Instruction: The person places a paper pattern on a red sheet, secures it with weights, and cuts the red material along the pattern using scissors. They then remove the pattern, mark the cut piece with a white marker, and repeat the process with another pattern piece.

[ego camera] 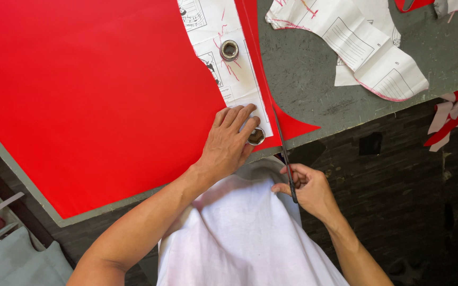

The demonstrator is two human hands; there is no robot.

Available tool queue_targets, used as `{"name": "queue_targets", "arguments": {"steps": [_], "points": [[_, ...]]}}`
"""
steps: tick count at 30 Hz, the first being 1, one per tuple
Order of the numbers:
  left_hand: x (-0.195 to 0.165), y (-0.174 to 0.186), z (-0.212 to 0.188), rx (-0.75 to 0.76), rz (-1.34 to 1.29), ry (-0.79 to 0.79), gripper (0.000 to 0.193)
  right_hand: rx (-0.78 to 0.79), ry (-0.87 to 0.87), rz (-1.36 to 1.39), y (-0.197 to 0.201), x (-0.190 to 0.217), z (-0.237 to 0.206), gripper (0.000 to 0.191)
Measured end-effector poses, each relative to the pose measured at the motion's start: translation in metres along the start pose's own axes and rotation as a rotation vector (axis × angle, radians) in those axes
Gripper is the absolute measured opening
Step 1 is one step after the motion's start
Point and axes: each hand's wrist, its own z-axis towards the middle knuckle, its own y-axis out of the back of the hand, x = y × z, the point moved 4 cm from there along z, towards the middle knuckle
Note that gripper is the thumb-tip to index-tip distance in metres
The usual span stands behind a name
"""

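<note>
The fingers (238,117) of the left hand (228,145) lie flat and close together. They press down on a white paper pattern (229,74) and hold nothing. The fingertips point to about 1 o'clock. The thumb side touches a small metal ring weight (256,136), which is partly hidden by the hand.

The right hand (307,189) is closed around the handles of a pair of scissors (284,153). The fingers curl tight, so the handles are mostly hidden inside the hand. The scissors are long and thin. They run from the hand at about 5 o'clock up to the tip at about 11 o'clock. The tip points away from the person, into the red sheet (91,100), just to the right of the paper pattern. It is hard to tell if the blades are apart or together, because they look like one dark line.

The paper pattern lies on the red sheet, and its top is cut off by the picture edge. A second metal ring weight (229,50) sits on it at 12 o'clock from the left hand. The red sheet covers most of the grey table (314,74) on the left. More white paper pieces (367,53) lie at 2 o'clock. Red and white scraps (457,114) lie at 3 o'clock on the dark floor.
</note>
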Motion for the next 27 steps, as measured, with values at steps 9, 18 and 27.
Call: {"name": "queue_targets", "arguments": {"steps": [9, 18, 27], "points": [[0.003, 0.002, 0.001, 0.001, -0.031, 0.011, 0.055, -0.002, 0.047, 0.073, -0.001, 0.016, 0.001, 0.037], [0.006, 0.003, 0.003, -0.003, -0.015, 0.008, 0.055, -0.015, 0.037, 0.05, -0.002, 0.035, 0.018, 0.037], [0.011, 0.005, 0.006, 0.008, -0.04, 0.021, 0.051, -0.031, 0.009, -0.023, 0.001, 0.052, 0.033, 0.041]]}}
